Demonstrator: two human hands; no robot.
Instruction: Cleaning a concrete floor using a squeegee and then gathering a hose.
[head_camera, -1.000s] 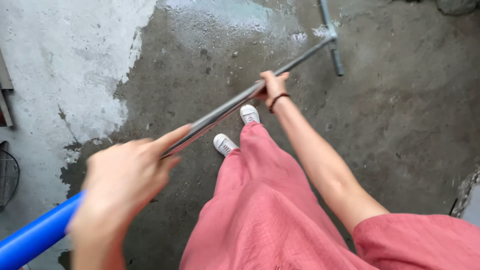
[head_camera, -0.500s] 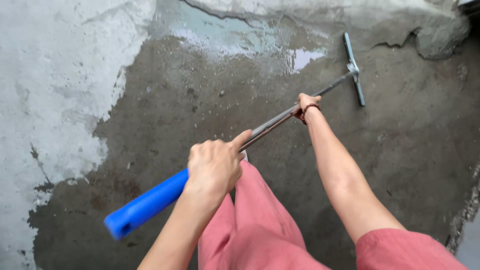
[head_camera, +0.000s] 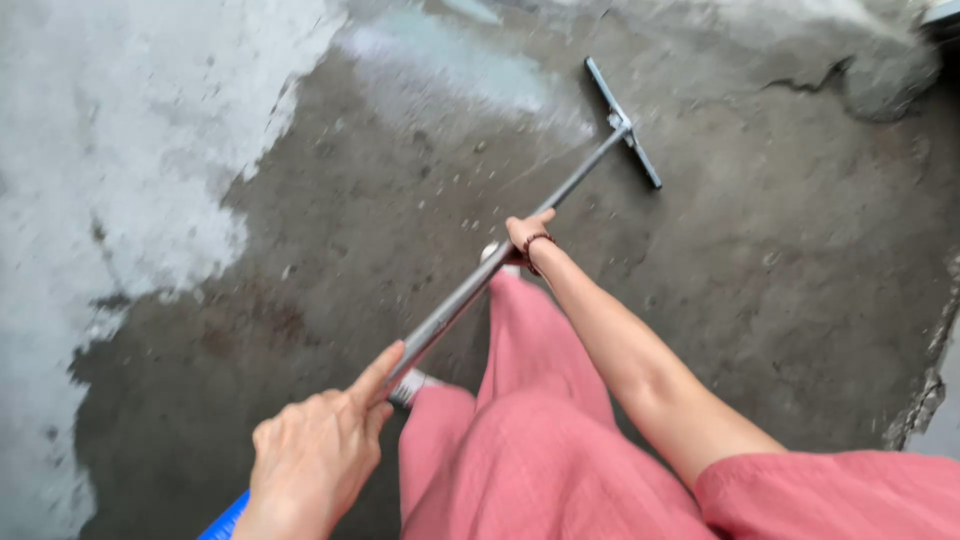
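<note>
Squeegee (head_camera: 560, 190), blade on the wet concrete floor (head_camera: 760, 290): my right hand (head_camera: 525, 240) wraps the stiff, probably light metal pole midway; my left hand (head_camera: 315, 460) closes near the blue grip (head_camera: 225, 522), forefinger extended.

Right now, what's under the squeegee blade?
Wet, dark concrete floor lies under and around the blade. The strip directly beneath the blade is covered, so water or grit there cannot be seen.

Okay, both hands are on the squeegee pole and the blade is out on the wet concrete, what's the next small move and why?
Probably draw the pole back toward the feet so the blade drags across the dark wet concrete. The right hand grips mid-pole, the left hand holds near the blue grip, and the blade sits at full reach near the pale puddle.
</note>
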